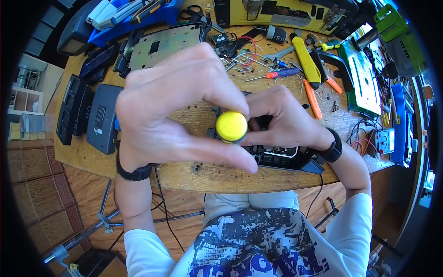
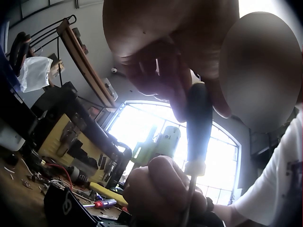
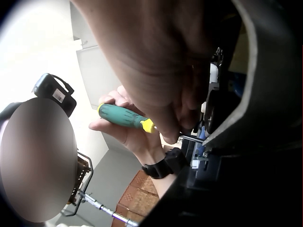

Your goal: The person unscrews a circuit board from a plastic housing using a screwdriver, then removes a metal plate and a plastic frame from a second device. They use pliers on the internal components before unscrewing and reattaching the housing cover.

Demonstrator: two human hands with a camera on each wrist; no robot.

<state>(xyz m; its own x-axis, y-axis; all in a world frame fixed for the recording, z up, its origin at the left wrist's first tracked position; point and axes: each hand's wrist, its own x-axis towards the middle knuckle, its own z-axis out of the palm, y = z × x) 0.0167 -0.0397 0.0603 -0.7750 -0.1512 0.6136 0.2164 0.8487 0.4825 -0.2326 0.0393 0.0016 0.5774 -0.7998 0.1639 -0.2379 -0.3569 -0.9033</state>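
A screwdriver (image 1: 231, 126) stands nearly upright, its yellow handle end facing the head camera. The right wrist view shows its green handle (image 3: 120, 116) with a yellow collar and a thin metal shaft (image 3: 190, 138) reaching down to a black device. My left hand (image 1: 168, 111) grips the handle between thumb and fingers. Lower down, my right hand (image 1: 288, 122) pinches the shaft with curled fingers and thumb, close over the device. That black device (image 1: 277, 160) lies on the bench with its inside exposed, mostly hidden under my hands. The screwdriver's tip is hidden in the head view.
On the wooden bench (image 1: 221, 180) lie a red-and-blue screwdriver (image 1: 282, 73), orange-handled pliers (image 1: 312, 99), a yellow utility knife (image 1: 305, 60) and loose wires. A metal plate (image 1: 161, 48) sits behind my left hand, a grey device (image 1: 102, 117) left of it. A multimeter (image 1: 384, 140) stands at right.
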